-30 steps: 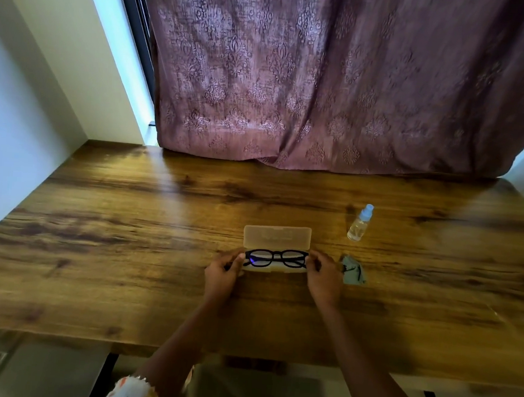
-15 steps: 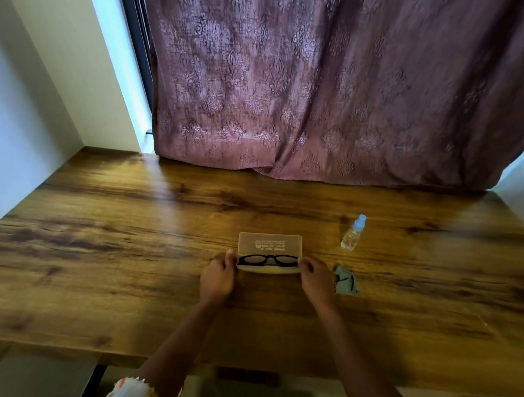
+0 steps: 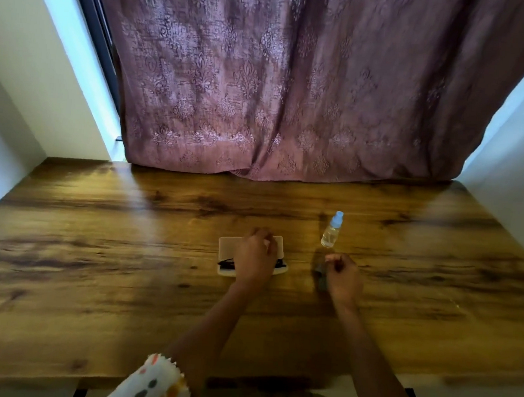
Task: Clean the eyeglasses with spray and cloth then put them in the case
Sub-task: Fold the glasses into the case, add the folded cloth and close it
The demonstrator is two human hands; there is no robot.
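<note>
Eyeglasses (image 3: 226, 262) lying in pale case (image 3: 230, 247) near middle of desk (image 3: 93, 247); only dark frame ends visible, poking out either side of left hand (image 3: 254, 259). Case lid partly lowered, angled over tray; cannot tell whether fully closed. Left hand laid over top of case, fingers curled down across lid and touching it, wrist toward near desk edge. Left grip: pressed onto case, fingers bent, not wrapped around anything that can be made out.

Right hand (image 3: 340, 278) just beside case on its right, apart from it, fingers drawn in loosely toward palm. Dark grey-green cloth (image 3: 320, 273) partly showing under and beside that hand, touching it; blurred, so cannot tell whether right grip is pinching cloth or merely resting on it.

Spray bottle (image 3: 332, 230) upright just beyond right hand, clear body, pale blue cap, not touched by either hand.

Desk surface wood-grain, brown with dark streaks, glossy patches of light. Mauve patterned curtain (image 3: 278, 90) hanging behind far edge, hem resting on desk. White walls either side. Patterned sleeve (image 3: 152, 384) at bottom edge on left arm; right forearm bare.
</note>
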